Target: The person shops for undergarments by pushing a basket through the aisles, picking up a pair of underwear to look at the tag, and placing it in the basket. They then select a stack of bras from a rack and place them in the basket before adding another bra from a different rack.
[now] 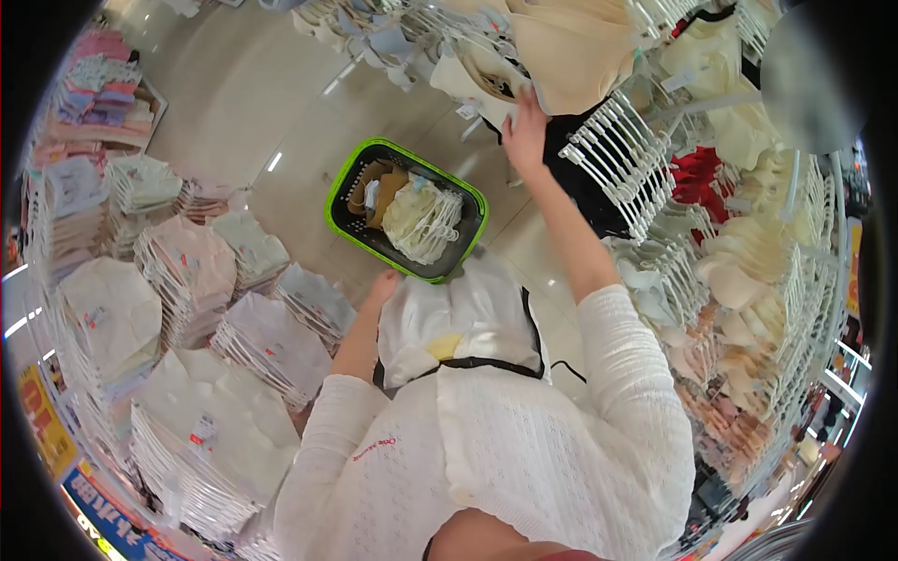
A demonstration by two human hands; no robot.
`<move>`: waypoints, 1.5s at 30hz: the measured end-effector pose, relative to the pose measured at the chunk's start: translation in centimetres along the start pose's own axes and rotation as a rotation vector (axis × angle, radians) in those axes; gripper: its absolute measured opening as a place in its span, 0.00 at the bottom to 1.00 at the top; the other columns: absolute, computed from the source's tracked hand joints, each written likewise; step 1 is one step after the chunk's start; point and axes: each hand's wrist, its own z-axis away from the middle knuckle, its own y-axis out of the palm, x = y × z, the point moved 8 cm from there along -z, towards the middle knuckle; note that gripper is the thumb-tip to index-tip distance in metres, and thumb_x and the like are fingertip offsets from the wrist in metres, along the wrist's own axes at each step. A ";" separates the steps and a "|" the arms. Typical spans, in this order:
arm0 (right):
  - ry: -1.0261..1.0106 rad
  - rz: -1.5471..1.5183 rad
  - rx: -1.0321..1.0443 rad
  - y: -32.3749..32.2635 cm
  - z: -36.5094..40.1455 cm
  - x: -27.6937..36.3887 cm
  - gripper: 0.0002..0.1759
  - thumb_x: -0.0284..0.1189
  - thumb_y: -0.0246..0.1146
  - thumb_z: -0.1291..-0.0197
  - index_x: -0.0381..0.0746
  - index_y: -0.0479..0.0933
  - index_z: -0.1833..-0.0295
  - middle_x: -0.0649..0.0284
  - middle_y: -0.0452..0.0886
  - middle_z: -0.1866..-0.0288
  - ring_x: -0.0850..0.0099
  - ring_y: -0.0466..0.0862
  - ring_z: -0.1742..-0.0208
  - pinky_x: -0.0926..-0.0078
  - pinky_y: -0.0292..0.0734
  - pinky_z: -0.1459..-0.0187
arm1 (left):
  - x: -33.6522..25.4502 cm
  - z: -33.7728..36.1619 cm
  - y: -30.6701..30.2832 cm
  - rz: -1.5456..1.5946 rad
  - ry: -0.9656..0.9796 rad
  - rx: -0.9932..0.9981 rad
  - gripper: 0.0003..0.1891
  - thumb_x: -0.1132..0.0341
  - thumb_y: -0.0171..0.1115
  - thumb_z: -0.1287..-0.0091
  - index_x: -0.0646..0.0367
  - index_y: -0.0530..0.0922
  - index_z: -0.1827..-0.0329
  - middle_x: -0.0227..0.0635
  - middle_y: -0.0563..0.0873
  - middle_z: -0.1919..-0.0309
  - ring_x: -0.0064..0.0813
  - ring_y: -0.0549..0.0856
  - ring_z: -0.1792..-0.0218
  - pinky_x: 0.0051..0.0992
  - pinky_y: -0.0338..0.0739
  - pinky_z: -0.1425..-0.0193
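My right hand (526, 131) reaches up to the rack and touches the edge of a cream garment (571, 56), its fingers partly hidden at the cloth. Just below it on the right hang black garments (585, 178) beside a row of white hangers (622, 164). My left hand (382, 285) is low, near the waist of the white apron (458, 313) and beside the basket's lower edge; its fingers are too small to make out. The black basket with a green rim (482, 210) holds white hangers (426, 220) and brown cardboard (382, 192).
Stacks of pale garments on hangers (210, 411) fill the left side. Racks of cream, peach and red garments (697, 178) curve along the right. A round, blurred grey object (812, 79) is at the upper right. Tiled floor (253, 103) shows around the basket.
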 end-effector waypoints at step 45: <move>0.421 -0.293 0.527 5.8 -5.1 -7.5 0.18 0.36 0.65 0.50 0.31 0.76 0.63 0.62 0.79 0.75 0.78 0.75 0.83 0.80 0.75 0.81 | 8.9 10.0 2.0 0.332 -0.197 -0.388 0.17 0.61 0.52 0.43 0.62 0.79 0.57 0.48 0.82 0.61 0.42 0.80 0.56 0.32 0.72 0.51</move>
